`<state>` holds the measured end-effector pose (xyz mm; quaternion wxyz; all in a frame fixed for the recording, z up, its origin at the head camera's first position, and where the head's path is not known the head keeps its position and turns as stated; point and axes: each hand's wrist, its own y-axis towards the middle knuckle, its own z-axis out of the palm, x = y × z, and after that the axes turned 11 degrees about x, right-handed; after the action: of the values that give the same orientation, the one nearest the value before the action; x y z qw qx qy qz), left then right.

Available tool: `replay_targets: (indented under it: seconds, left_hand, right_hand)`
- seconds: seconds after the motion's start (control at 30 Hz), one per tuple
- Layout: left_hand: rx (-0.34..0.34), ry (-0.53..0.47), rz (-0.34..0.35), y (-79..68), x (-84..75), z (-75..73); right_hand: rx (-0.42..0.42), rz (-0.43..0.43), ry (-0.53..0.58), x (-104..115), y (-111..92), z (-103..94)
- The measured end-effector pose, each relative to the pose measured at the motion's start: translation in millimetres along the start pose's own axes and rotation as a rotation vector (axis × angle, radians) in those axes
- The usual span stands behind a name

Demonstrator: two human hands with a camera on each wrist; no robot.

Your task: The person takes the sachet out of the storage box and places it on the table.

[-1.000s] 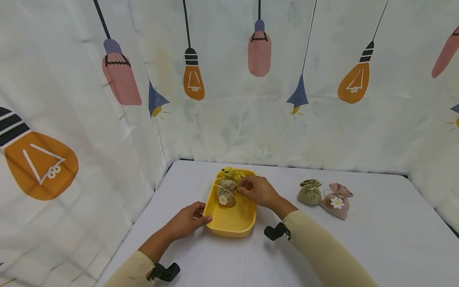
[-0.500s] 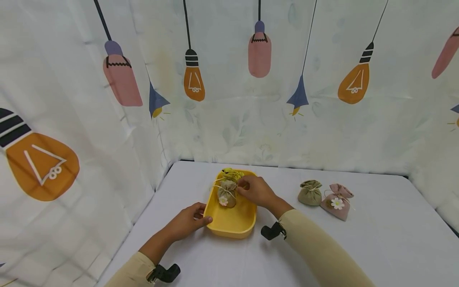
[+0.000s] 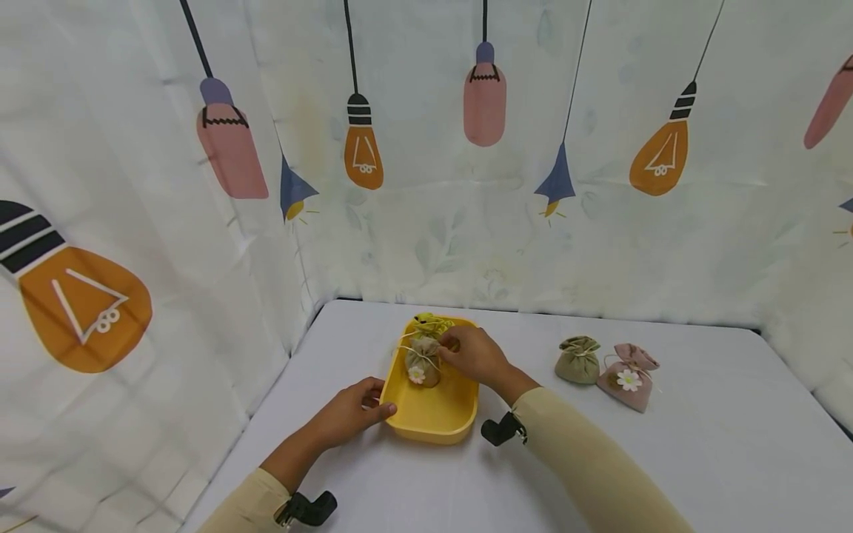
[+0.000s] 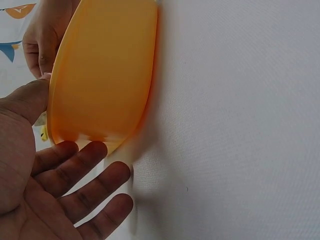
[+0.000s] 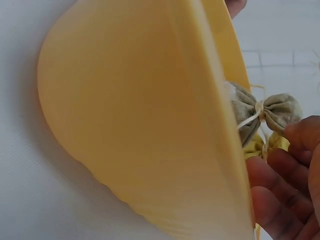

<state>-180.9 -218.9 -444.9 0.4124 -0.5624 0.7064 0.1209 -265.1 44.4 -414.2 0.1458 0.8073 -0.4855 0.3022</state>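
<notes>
A deep yellow plastic tray (image 3: 428, 414) sits on the table with two drawstring pouches at its far end. One is a beige pouch (image 3: 426, 369) with a small pale flower; beyond it lies a yellow pouch (image 3: 432, 324). My left hand (image 3: 355, 411) holds the tray's near left side, thumb over the rim and fingers along the outer wall, as the left wrist view shows. Over the tray's right rim, my right hand (image 3: 474, 355) pinches the beige pouch's gathered top (image 5: 281, 111) between thumb and fingers. In the right wrist view the tray wall hides the pouch's lower part.
To the right on the white table (image 3: 720, 444) stand an olive-green pouch (image 3: 577, 363) and a pink pouch (image 3: 628, 381) with a white flower, side by side. A white curtain (image 3: 433, 237) printed with lamps rises behind the table and along its left side.
My right hand has edged slightly left towards the beige pouch, its forearm swinging left too. The left hand keeps its hold on the tray, and the pouches stay where they were.
</notes>
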Motion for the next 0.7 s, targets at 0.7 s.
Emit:
replay_targets:
  seconds: [0.7]
  left_hand:
    - [-0.001,-0.009,0.002,-0.7,-1.1,0.8]
  right_hand:
    - [-0.08,-0.097,0.105,1.3,-13.0,-7.7]
